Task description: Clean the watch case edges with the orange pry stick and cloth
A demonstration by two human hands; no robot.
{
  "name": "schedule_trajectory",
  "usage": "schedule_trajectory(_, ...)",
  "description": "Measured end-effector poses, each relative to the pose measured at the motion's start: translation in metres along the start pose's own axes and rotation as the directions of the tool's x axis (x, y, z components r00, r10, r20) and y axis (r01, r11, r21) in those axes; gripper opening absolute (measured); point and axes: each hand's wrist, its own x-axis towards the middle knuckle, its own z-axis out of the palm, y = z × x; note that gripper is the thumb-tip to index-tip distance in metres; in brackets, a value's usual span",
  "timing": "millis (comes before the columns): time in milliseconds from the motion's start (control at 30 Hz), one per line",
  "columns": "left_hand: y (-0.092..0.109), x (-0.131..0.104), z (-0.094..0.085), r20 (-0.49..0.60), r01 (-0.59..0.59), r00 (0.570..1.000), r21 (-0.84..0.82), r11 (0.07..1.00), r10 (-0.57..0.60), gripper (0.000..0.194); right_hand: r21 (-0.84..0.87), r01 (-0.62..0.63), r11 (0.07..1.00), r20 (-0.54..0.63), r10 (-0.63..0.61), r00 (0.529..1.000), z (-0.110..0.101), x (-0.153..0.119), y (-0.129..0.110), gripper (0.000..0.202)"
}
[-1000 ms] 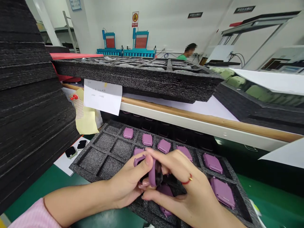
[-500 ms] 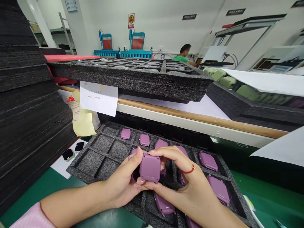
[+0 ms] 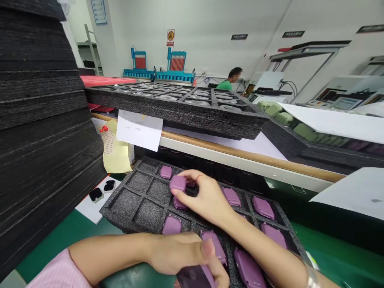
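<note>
Nearest, the left hand [image 3: 183,254] grips a purple case [image 3: 196,277] at the bottom edge. Beyond it, the black foam tray [image 3: 141,206] holds more purple cases in its pockets. Farther in, the right hand [image 3: 207,196] pinches another case [image 3: 177,183]; earlier both hands shared one case.

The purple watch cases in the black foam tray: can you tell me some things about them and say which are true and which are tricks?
1. The right hand holds a purple case over the foam tray. True.
2. The left hand is empty. False: its fingers grip a second purple case at the tray's near edge.
3. Every tray pocket is filled. False: several on the left are bare.
4. A white note hangs from the shelf above. True.
</note>
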Motion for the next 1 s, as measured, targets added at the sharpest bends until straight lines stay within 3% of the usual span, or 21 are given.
schedule_trajectory(100,0.003,-0.002,0.0,-0.017,0.032,0.999,0.062,0.998,-0.031,0.091,-0.07,0.068,0.995,0.086,-0.062,0.994,0.026,0.008,-0.011,0.036)
schedule_trajectory(167,0.003,-0.001,-0.001,-0.052,0.059,0.997,0.043,0.997,-0.057,0.09,-0.076,0.087,0.993,0.108,-0.079,0.991,0.032,0.01,-0.013,0.044)
schedule_trajectory(300,-0.003,0.006,-0.002,-0.119,0.095,0.987,-0.13,0.987,-0.11,0.083,0.056,0.09,0.994,0.017,-0.091,0.996,0.004,0.006,-0.01,0.034)
schedule_trajectory(433,-0.012,0.012,-0.005,-0.184,-0.053,0.983,-0.408,0.911,-0.025,0.06,0.273,0.105,0.956,-0.046,-0.096,0.994,-0.043,-0.016,-0.011,0.029)
schedule_trajectory(533,-0.017,0.015,-0.008,-0.405,-0.223,0.914,-0.522,0.824,-0.009,0.046,0.291,0.252,0.923,-0.065,-0.244,0.968,-0.058,-0.038,-0.01,0.029)
schedule_trajectory(667,-0.017,0.015,-0.01,-0.592,-0.364,0.805,-0.532,0.765,-0.029,0.051,0.112,0.299,0.948,0.027,-0.303,0.953,-0.051,-0.052,-0.006,0.042)
schedule_trajectory(833,-0.014,0.016,-0.011,-0.607,-0.388,0.794,-0.538,0.748,-0.025,0.062,0.139,0.314,0.939,0.002,-0.317,0.948,-0.04,-0.052,-0.006,0.022)
schedule_trajectory(1000,-0.011,0.016,-0.012,-0.614,-0.411,0.789,-0.566,0.715,-0.032,0.055,0.23,0.29,0.929,-0.045,-0.288,0.957,-0.036,-0.054,-0.01,0.018)
